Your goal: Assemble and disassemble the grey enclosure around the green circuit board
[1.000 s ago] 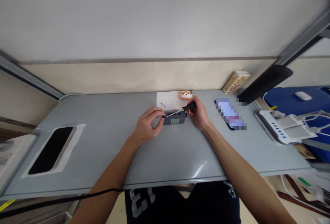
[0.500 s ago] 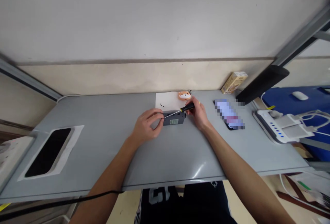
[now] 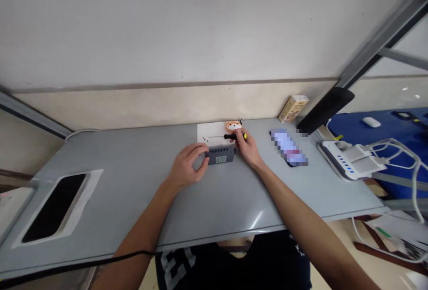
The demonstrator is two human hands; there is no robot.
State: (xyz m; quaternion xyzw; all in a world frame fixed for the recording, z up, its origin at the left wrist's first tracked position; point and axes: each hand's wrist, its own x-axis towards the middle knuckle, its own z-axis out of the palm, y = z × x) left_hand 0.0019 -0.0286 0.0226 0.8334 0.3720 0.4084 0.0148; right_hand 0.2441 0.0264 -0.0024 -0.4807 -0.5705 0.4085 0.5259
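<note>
Toward the back edge of the smooth grey desk (image 3: 117, 205), a white paper sheet (image 3: 214, 132) lies flat, with tiny dark screws (image 3: 204, 140) near its left end. Just in front of the sheet sits your ribbed, grey vented box (image 3: 220, 154). Your left hand (image 3: 187, 165) curves against the box's left end, though you can't tell whether it grips. Your right hand (image 3: 245, 147) closes around the black-and-yellow screwdriver (image 3: 234, 136). Its thin steel shaft now points left over the paper, no longer across the box top as it did earlier. A small orange animal figure (image 3: 233, 125) sits just behind your right hand.
</note>
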